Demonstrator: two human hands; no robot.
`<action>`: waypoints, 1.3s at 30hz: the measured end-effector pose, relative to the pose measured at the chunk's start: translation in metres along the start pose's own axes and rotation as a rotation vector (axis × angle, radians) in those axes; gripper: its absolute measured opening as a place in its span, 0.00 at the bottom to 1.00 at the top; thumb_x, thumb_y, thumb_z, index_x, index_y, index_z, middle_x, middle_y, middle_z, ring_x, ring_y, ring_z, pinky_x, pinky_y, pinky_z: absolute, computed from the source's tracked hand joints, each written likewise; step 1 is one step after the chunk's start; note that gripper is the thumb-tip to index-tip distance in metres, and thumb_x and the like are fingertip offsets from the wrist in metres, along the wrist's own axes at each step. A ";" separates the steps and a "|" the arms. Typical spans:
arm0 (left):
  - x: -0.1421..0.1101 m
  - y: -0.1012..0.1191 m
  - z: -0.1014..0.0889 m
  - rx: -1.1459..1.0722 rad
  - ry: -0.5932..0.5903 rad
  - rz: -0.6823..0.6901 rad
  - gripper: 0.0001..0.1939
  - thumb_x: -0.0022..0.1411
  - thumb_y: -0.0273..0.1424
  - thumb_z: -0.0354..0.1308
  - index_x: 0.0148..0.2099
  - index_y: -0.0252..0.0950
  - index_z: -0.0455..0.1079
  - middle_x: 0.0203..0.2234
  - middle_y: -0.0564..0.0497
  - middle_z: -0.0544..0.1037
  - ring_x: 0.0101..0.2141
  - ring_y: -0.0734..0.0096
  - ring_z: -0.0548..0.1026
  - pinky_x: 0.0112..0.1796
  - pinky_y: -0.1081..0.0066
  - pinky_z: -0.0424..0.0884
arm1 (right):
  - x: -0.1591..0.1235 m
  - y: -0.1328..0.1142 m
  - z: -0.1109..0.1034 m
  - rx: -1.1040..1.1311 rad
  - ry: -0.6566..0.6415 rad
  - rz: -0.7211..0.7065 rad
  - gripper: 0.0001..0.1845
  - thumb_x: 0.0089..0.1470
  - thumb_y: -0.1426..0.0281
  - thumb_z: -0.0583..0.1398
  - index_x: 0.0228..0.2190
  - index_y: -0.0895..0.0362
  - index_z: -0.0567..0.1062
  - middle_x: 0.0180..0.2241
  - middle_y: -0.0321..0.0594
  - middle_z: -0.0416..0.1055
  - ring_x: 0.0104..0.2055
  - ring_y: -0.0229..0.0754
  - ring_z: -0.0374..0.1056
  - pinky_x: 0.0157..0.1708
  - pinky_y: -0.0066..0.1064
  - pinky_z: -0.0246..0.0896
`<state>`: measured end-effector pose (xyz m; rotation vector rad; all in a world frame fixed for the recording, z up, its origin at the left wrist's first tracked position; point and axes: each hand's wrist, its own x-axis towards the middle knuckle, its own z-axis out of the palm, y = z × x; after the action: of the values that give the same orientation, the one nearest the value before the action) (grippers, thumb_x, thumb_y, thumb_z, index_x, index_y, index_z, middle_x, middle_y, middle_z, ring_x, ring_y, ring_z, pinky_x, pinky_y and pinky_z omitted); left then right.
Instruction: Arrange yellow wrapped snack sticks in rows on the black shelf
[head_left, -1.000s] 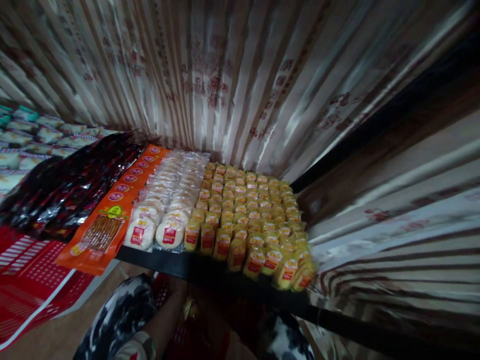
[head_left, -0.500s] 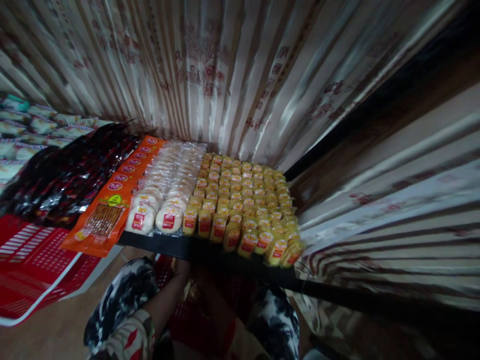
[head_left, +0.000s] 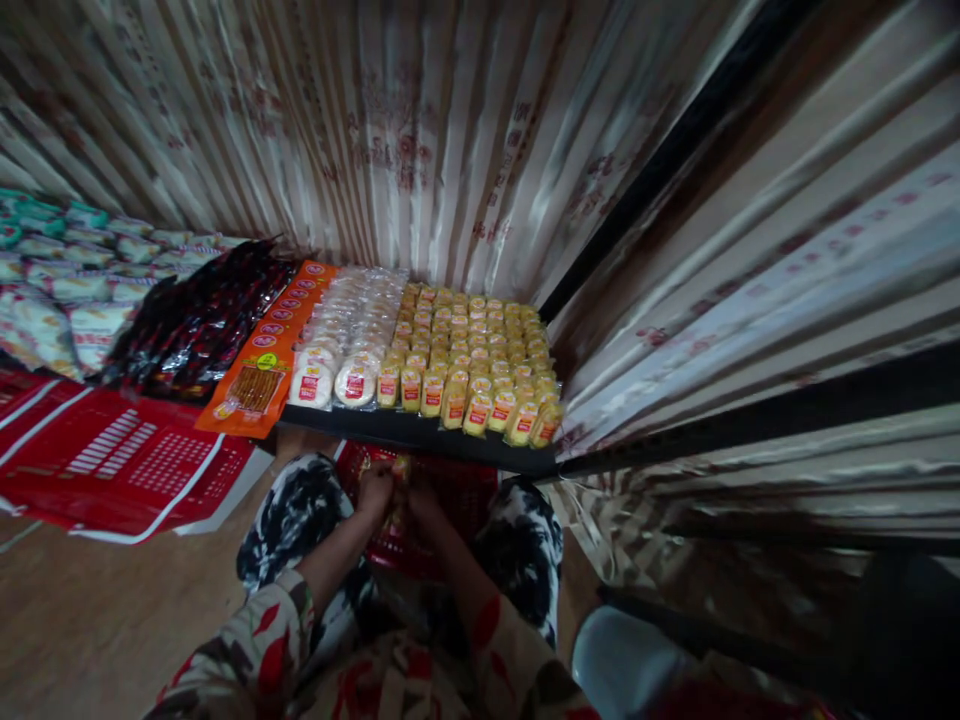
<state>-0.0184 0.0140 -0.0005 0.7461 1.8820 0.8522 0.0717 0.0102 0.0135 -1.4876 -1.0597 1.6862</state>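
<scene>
Low between my knees, my left hand [head_left: 375, 487] is closed, with a bit of yellow wrapping at its fingertips. My right hand [head_left: 422, 498] is close beside it, its fingers curled in and dim. A small yellow-wrapped packet [head_left: 403, 468] shows between the hands; its far side is hidden. Under them is a red basket [head_left: 476, 495], partly hidden by my arms. Just beyond, on a black shelf [head_left: 420, 432], stand rows of yellow-wrapped snack packets [head_left: 480, 360]. To their left are clear-wrapped round white crackers [head_left: 356, 378] in two rows.
An orange snack bag [head_left: 251, 385], dark glossy packets [head_left: 199, 325] and white-and-green bags [head_left: 97, 270] lie further left. Red baskets with white handles [head_left: 127, 460] stand at left on the floor. Pleated curtain [head_left: 405, 130] hangs behind. Black bars and a pale rounded object [head_left: 626, 660] are at right.
My view has tilted and shifted, so the shelf appears higher and more of my arms and the basket shows. Both hands now show more clearly below the shelf edge, close together.
</scene>
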 end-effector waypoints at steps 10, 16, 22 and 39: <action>-0.034 0.023 -0.021 0.041 -0.071 0.165 0.09 0.49 0.23 0.52 0.35 0.34 0.69 0.27 0.52 0.75 0.29 0.74 0.73 0.32 0.76 0.68 | -0.035 -0.003 -0.016 0.157 0.006 -0.041 0.20 0.39 0.70 0.56 0.39 0.55 0.69 0.33 0.37 0.73 0.31 0.39 0.68 0.27 0.28 0.62; -0.059 0.037 -0.021 -0.098 -0.109 0.148 0.16 0.49 0.24 0.54 0.43 0.31 0.65 0.28 0.51 0.74 0.28 0.75 0.73 0.32 0.76 0.69 | -0.060 -0.009 -0.024 0.207 -0.010 -0.137 0.20 0.42 0.69 0.55 0.41 0.53 0.67 0.37 0.38 0.73 0.33 0.40 0.70 0.25 0.27 0.62; -0.083 0.058 -0.020 -0.199 -0.291 0.103 0.10 0.48 0.24 0.54 0.36 0.32 0.67 0.24 0.53 0.73 0.24 0.75 0.72 0.27 0.76 0.67 | -0.073 -0.015 -0.038 0.209 0.001 -0.132 0.19 0.40 0.69 0.56 0.38 0.54 0.67 0.34 0.37 0.74 0.30 0.39 0.70 0.21 0.25 0.59; -0.097 0.127 0.029 0.031 -0.157 0.700 0.15 0.51 0.24 0.54 0.43 0.32 0.67 0.34 0.48 0.72 0.35 0.71 0.71 0.41 0.70 0.67 | -0.093 -0.055 -0.086 -0.538 0.693 -0.706 0.23 0.52 0.70 0.51 0.50 0.59 0.64 0.50 0.50 0.63 0.53 0.48 0.59 0.51 0.44 0.56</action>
<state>0.0656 0.0194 0.1387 1.4885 1.4961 1.1446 0.1684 -0.0315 0.1026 -1.5572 -1.4398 0.3575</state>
